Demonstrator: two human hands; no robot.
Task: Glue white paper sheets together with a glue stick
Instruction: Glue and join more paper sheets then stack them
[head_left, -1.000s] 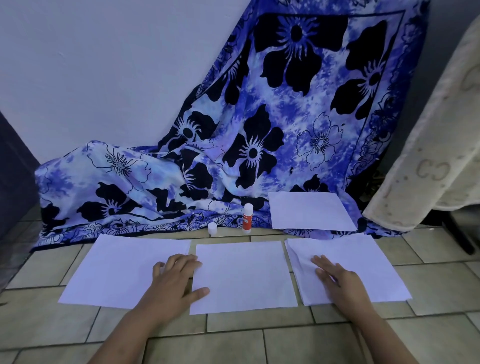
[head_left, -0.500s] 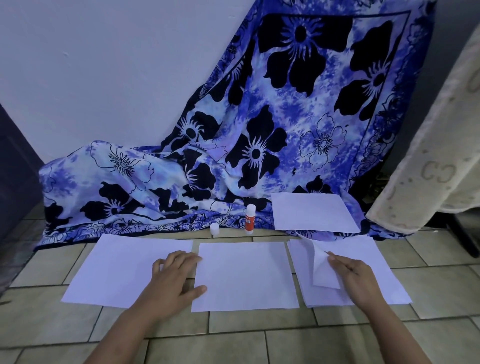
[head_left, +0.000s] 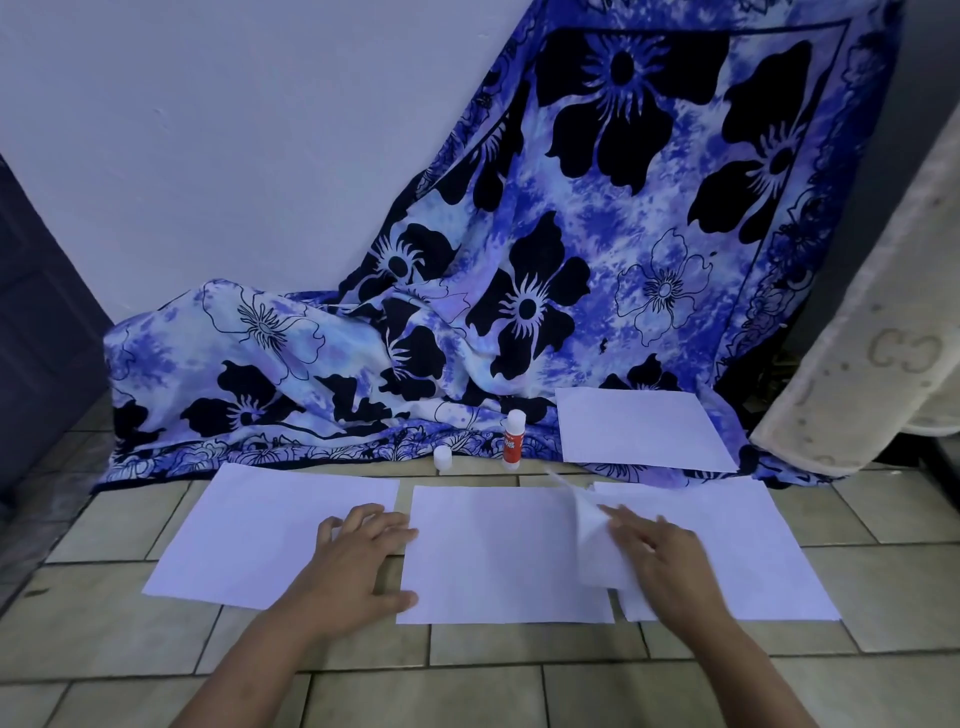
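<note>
Beige tiled floor (head_left: 519, 691) fills the foreground and meets a plain white wall (head_left: 234, 156). A blue and black floral cloth (head_left: 597, 260) hangs down the wall and spills onto the tiles. A cream patterned fabric (head_left: 893, 338) hangs at the right edge.

Three white paper sheets lie in a row on the floor: the left sheet (head_left: 260, 535), the middle sheet (head_left: 498, 561) and the right sheet (head_left: 753, 551). A fourth white sheet (head_left: 639, 428) rests farther back on the cloth.

An orange and white glue stick (head_left: 513, 439) stands upright at the cloth's hem. Its small white cap (head_left: 442, 458) stands just beside it.

The left hand (head_left: 358, 566) rests flat across the gap between the left and middle sheets, fingers slightly apart.

The right hand (head_left: 665, 561) has its fingers against an upturned, blurred top sheet (head_left: 595, 551) that leans over the middle sheet's right edge. The thumb is hidden, so I cannot tell whether the hand pinches the sheet.
</note>
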